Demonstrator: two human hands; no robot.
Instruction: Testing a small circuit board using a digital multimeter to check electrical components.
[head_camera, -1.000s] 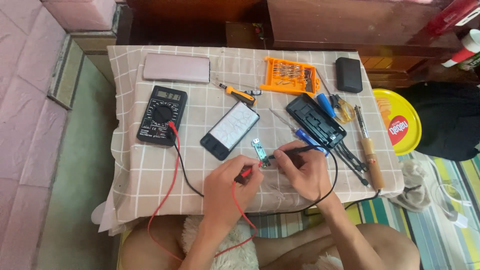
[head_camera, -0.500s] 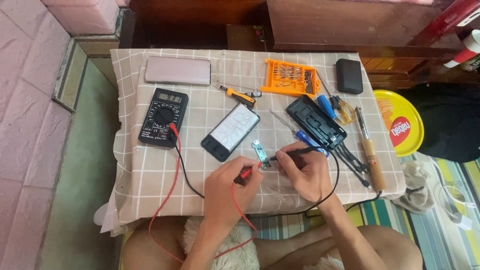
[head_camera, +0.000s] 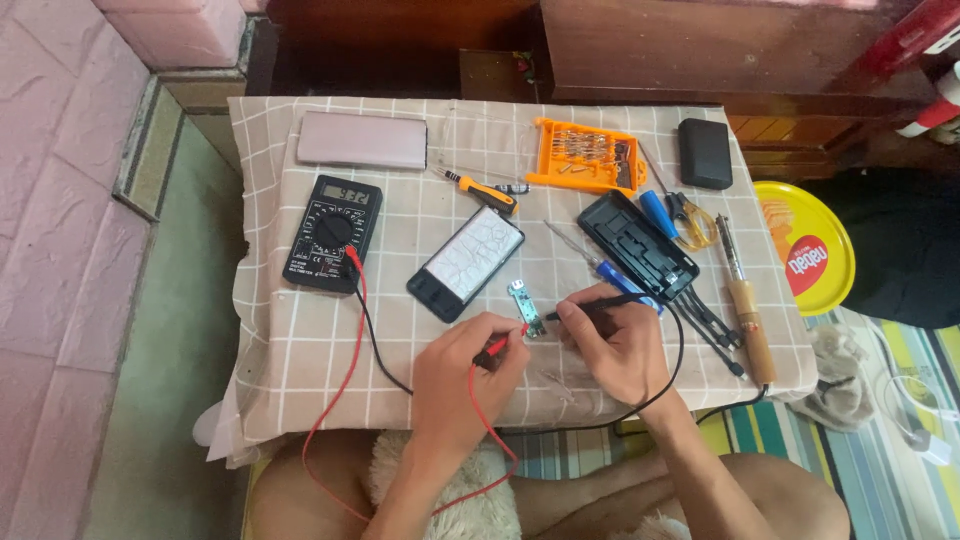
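Step in hand looks like probing: left hand (head_camera: 462, 372) grips the red probe (head_camera: 503, 343), right hand (head_camera: 615, 340) grips the black probe (head_camera: 598, 302), both tips set on or right at the small circuit board (head_camera: 524, 305). Board lies flat on the checked cloth (head_camera: 300, 350) near the front edge of the table, between the two hands, just below the phone (head_camera: 466, 262). It is a thin, pale strip with a darker end toward the probes; parts on it too small to make out. Red and black leads run back to the black multimeter (head_camera: 333, 233) on the left, display lit. Next move likely calls for steady tips on tiny contacts without the board sliding, since nothing pins it down. Nearby: orange bit set (head_camera: 583, 157), opened phone back (head_camera: 637, 245), soldering iron (head_camera: 744, 301), scissors (head_camera: 690, 218), pink case (head_camera: 362, 140).
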